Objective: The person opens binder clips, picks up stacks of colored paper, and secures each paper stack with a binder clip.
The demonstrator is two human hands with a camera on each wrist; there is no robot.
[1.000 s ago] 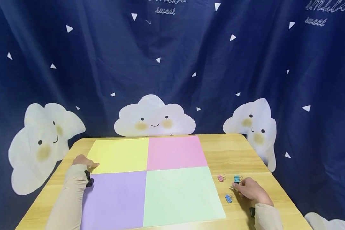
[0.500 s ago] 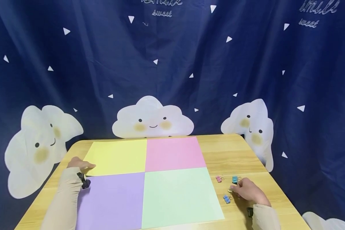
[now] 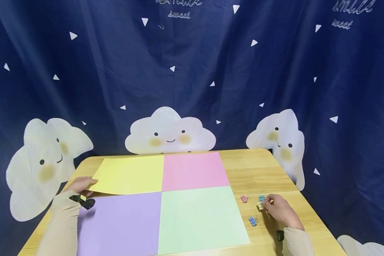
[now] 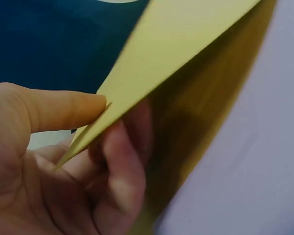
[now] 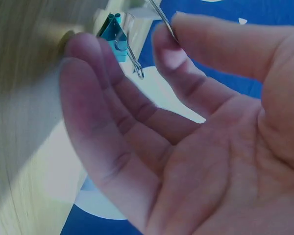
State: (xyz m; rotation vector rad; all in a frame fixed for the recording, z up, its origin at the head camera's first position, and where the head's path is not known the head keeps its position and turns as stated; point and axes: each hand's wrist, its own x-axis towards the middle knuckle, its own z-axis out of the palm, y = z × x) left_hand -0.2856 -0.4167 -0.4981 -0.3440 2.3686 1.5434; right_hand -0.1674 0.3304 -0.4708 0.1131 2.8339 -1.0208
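Note:
My left hand [image 3: 80, 185] pinches the near left corner of a yellow sheet [image 3: 131, 174], thumb on top and fingers curled beneath. In the left wrist view that sheet [image 4: 152, 63] is bent up off the wooden table [image 4: 206, 103]. At the right, my right hand [image 3: 281, 212] pinches a pale yellow binder clip [image 3: 260, 206] by a wire handle [image 5: 162, 18] between thumb and index finger. Just behind it lies a teal binder clip [image 3: 262, 198], seen beyond my fingers in the right wrist view. Pink [image 3: 244, 199] and blue [image 3: 253, 221] binder clips lie nearby on the table.
Beside the yellow sheet is a pink sheet [image 3: 194, 171]; purple [image 3: 121, 224] and green [image 3: 201, 218] sheets lie in front, edges meeting in a grid. A dark blue curtain [image 3: 192, 81] with clouds hangs behind the table [image 3: 256, 167].
My left hand has drawn back left and now grips the yellow sheet's corner, raising it from the table. My right hand has lifted the yellow binder clip slightly.

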